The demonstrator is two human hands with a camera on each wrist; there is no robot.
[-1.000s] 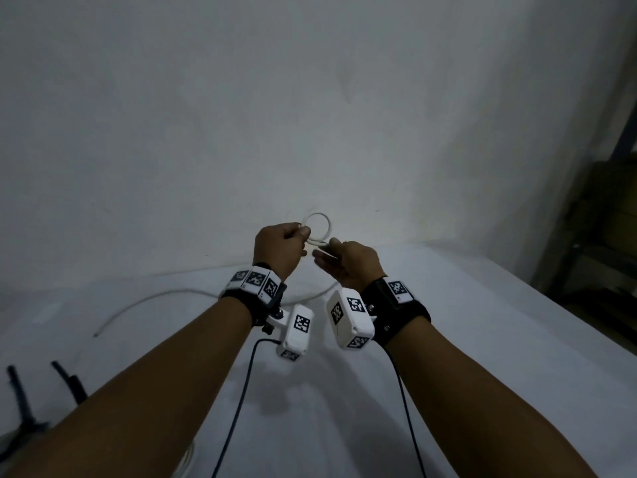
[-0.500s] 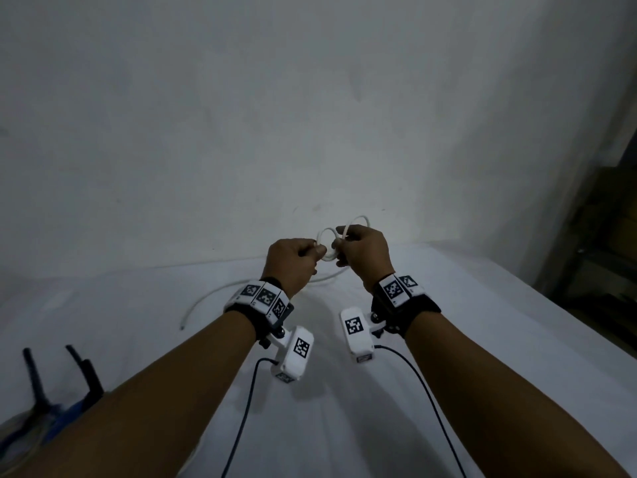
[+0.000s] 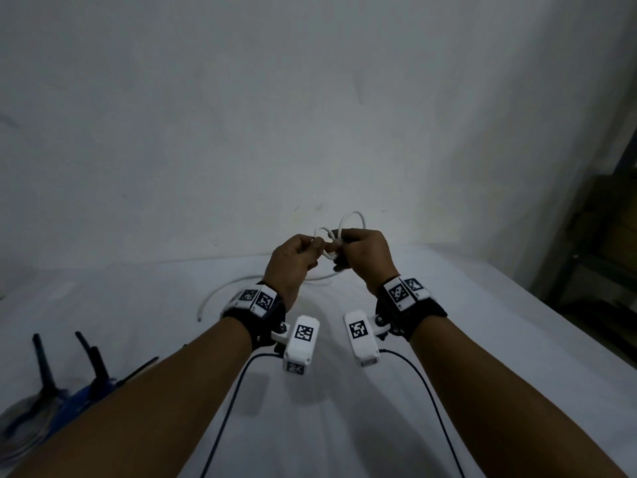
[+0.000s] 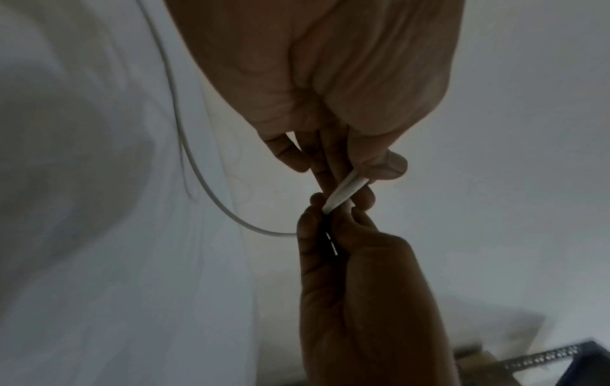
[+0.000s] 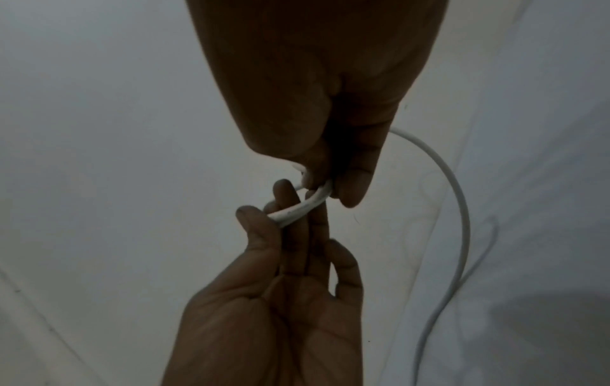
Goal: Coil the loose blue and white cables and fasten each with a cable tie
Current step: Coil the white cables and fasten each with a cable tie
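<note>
Head view: left hand (image 3: 291, 260) and right hand (image 3: 366, 255), each grip pinched tight on the looped white cable (image 3: 351, 219).

Two hands (image 3: 293, 263) (image 3: 365, 257) showing; one white cable (image 3: 351, 219) showing, two loops forming; one blue cable (image 3: 74, 401) lying; two wrist cameras (image 3: 301, 343) (image 3: 360, 338) showing.

A white cloth (image 3: 344, 426) covers the tabletop, with soft creases and shadows across it. Behind it rises a plain pale wall (image 3: 241, 115) bearing a few faint marks. At the right edge, beyond the tabletop, a dark metal shelf frame (image 3: 606, 270) stands in shadow, holding what look like brown cardboard boxes (image 3: 617, 208); their details are too dim to tell.
</note>
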